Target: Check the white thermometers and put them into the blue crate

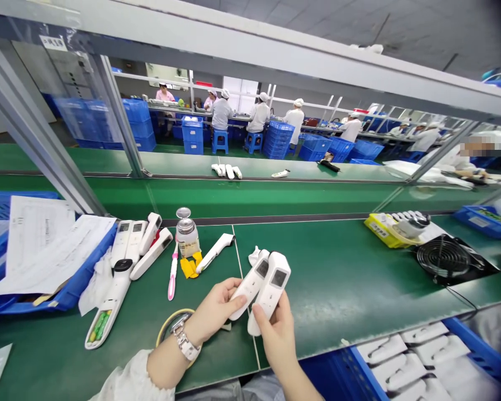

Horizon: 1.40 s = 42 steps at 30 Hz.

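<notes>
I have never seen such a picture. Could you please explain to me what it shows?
There is no machine here, only a bare left hand and right hand. The picture comes from a camera worn on that person's head, looking forward and down. The left hand holds one white device, the right hand another white device, both screens facing the camera. On the green bench are more white devices, a jar, a pink-handled tool and a black fan; a blue crate at lower right holds white items.
</notes>
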Each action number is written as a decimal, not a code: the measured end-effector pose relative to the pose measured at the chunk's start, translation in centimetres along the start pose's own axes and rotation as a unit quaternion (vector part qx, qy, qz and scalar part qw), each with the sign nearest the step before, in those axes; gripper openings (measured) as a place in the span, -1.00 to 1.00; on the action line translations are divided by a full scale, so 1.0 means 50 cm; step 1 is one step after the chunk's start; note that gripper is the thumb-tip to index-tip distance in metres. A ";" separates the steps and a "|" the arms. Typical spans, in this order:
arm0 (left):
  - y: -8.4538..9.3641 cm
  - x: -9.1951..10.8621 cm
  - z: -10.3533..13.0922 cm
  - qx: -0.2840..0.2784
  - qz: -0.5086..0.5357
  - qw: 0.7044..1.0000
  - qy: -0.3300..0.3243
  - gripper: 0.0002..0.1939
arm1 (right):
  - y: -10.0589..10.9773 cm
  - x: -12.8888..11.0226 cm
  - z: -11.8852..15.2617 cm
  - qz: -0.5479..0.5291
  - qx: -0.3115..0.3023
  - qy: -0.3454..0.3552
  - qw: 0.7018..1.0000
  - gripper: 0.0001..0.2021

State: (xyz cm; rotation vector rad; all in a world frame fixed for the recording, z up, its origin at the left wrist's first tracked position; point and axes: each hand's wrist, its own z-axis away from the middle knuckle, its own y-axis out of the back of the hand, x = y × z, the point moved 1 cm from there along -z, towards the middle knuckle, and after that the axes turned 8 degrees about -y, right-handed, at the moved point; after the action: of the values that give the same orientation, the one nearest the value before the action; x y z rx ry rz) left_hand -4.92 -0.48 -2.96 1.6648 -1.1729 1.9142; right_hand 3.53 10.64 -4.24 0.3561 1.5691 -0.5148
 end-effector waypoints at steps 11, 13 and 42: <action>-0.005 0.011 0.012 -0.030 0.139 0.990 0.000 -0.52 | 0.004 -0.033 -0.022 0.091 -0.033 -0.010 0.995 -0.41; -0.007 0.014 0.012 -0.029 0.135 0.990 0.005 -0.49 | 0.004 -0.031 -0.024 0.096 -0.040 -0.014 0.994 -0.43; -0.009 0.009 0.012 0.127 -0.046 0.990 -0.040 -0.53 | -0.037 -0.061 -0.050 0.185 -0.096 0.133 0.969 -0.55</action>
State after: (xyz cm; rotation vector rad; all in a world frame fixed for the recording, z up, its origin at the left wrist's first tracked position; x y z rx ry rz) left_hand -4.33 -0.79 -2.41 1.9061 -0.8910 2.0247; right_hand 0.66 10.62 -0.98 0.5719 1.7430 -0.0242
